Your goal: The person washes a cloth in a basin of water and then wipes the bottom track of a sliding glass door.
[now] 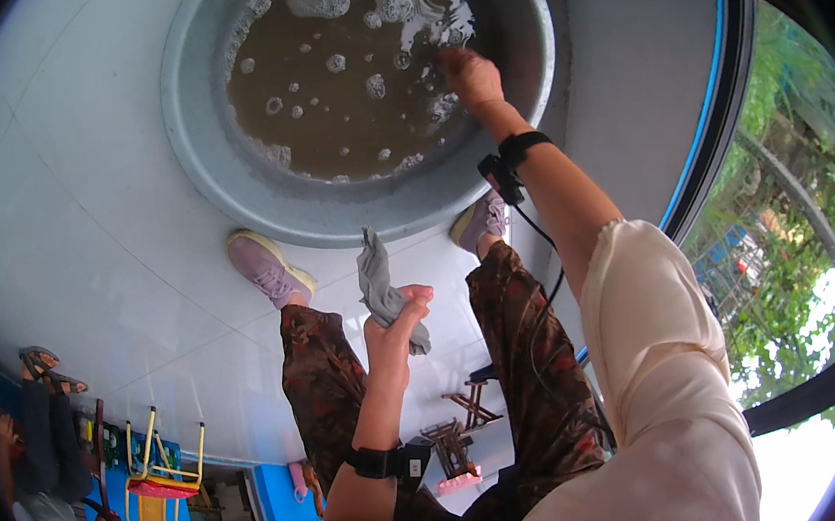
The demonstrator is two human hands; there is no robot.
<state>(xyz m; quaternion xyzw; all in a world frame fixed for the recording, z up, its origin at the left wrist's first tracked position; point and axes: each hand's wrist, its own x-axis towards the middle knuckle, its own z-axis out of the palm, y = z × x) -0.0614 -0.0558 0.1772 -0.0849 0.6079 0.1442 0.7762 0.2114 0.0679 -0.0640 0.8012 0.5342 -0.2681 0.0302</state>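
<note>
In my left hand (pixel 392 328) is a wrung, limp grey cloth (pixel 377 275), its upper end hanging out past the thumb towards the tub. My right hand (pixel 474 78) is over the right side of the large grey plastic tub (pixel 210 182), inside its rim. Its fingers are curled and blurred, so whether they hold anything or touch the water cannot be told. Murky brown water (pixel 329 126) with patches of foam fills the tub's bottom, and ripples spread near the right hand.
The tub stands on a pale tiled floor (pixel 108 252) between my shoes. A window (pixel 783 225) curves along the right. Behind me are a yellow-framed chair (pixel 156 485), a small wooden folding stool (pixel 452 449) and a seated person (pixel 57 476) in sandals. A black cable (pixel 559 284) runs along my right arm.
</note>
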